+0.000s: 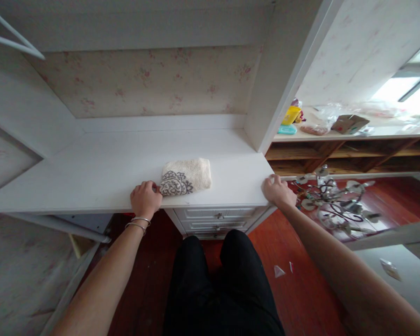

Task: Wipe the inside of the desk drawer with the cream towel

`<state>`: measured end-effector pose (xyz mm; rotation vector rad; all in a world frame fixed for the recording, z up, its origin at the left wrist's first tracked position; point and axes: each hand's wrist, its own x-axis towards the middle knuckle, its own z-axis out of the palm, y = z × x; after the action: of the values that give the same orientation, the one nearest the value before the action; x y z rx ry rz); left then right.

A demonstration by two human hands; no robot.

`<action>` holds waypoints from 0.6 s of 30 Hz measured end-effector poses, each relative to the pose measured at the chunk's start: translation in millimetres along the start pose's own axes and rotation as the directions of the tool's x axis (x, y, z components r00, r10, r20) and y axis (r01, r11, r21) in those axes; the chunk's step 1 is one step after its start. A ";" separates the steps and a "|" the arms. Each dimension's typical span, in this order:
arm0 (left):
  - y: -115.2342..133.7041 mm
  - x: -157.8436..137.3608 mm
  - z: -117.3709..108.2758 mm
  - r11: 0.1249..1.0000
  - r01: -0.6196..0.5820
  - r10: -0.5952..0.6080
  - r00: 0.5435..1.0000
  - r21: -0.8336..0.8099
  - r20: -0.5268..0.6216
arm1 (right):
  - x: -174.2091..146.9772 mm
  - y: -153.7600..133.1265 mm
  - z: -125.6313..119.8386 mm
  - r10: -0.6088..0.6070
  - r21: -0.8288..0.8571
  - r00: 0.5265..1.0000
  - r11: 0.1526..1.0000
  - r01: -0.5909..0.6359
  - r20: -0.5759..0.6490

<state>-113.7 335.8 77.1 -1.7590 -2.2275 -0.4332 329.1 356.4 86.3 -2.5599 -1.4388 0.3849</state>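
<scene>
A folded cream towel (187,176) with a grey ornamental pattern lies on the white desk top (101,172) near its front edge. My left hand (145,198), with two thin bangles on the wrist, rests on the desk edge and its fingers are closed on the towel's patterned left corner. My right hand (278,190) grips the desk's front right corner, fingers curled over the edge. Nothing else lies on the desk.
White drawers (219,217) sit under the desk. A chandelier (332,198) lies on the red wood floor at right. A wooden shelf (353,135) beyond carries a box, a yellow packet and bags. Paper scraps (279,270) lie on the floor by my legs.
</scene>
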 end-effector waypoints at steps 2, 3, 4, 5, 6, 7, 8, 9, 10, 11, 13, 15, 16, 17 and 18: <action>0.2 0.7 -0.2 1.000 0.007 -0.007 1.000 0.001 0.008 | 0.7 0.1 0.4 0.001 0.004 1.000 1.000 -0.001 -0.003; 0.4 1.0 -0.2 1.000 0.010 -0.010 1.000 0.001 0.008 | 1.1 0.3 0.5 0.000 0.005 1.000 1.000 0.000 -0.004; 0.6 1.3 -0.2 1.000 0.015 -0.015 1.000 0.001 0.009 | 1.5 0.6 0.7 -0.001 0.006 1.000 1.000 0.002 -0.006; 0.8 1.6 -0.2 1.000 0.020 -0.020 1.000 0.002 0.011 | 1.9 0.9 0.9 -0.003 0.006 1.000 1.000 0.003 -0.007; 1.1 1.9 -0.3 1.000 0.025 -0.025 1.000 0.002 0.014 | 2.3 1.2 1.1 -0.005 0.006 1.000 1.000 0.005 -0.008; 1.3 2.2 -0.4 1.000 0.027 -0.027 1.000 0.003 0.016 | 2.6 1.5 1.3 -0.006 0.005 1.000 1.000 0.006 -0.008; 1.6 2.3 -0.5 1.000 0.028 -0.028 0.999 0.003 0.017 | 2.9 1.7 1.5 -0.006 0.005 1.000 1.000 0.006 -0.007; 1.7 2.3 -0.6 1.000 0.028 -0.028 0.999 0.002 0.017 | 3.2 1.9 1.8 -0.006 0.004 1.000 1.000 0.006 -0.007; 1.9 2.3 -0.7 1.000 0.027 -0.027 1.000 -0.001 0.014 | 3.5 2.2 2.1 -0.005 0.004 1.000 1.000 0.005 -0.006; 2.0 2.1 -0.7 1.000 0.024 -0.024 1.000 -0.006 0.012 | 3.7 2.4 2.4 -0.005 0.003 1.000 1.000 0.005 -0.007; 2.0 1.7 -0.7 1.000 0.024 -0.024 1.000 -0.017 0.007 | 4.1 2.9 3.1 -0.005 0.004 1.000 1.000 0.005 -0.012; 1.9 1.1 -0.5 0.999 0.025 -0.025 1.000 -0.026 0.005 | 4.5 3.5 3.7 -0.002 0.006 1.000 1.000 0.002 -0.019; 1.8 0.8 -0.2 0.999 0.026 -0.026 1.000 -0.028 0.002 | 4.7 3.8 4.1 0.000 0.009 1.000 1.000 0.000 -0.022; 1.6 0.5 0.1 0.999 0.026 -0.026 1.000 -0.028 -0.002 | 4.8 4.2 4.4 0.003 0.011 1.000 1.000 -0.002 -0.024; 1.4 0.3 0.6 0.999 0.026 -0.026 1.000 -0.026 -0.005 | 4.9 4.5 4.7 0.005 0.013 1.000 1.000 -0.004 -0.027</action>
<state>-112.4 336.6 76.8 -1.7415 -2.2536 -0.4736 333.7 358.4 79.9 -2.5485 -1.4169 0.3580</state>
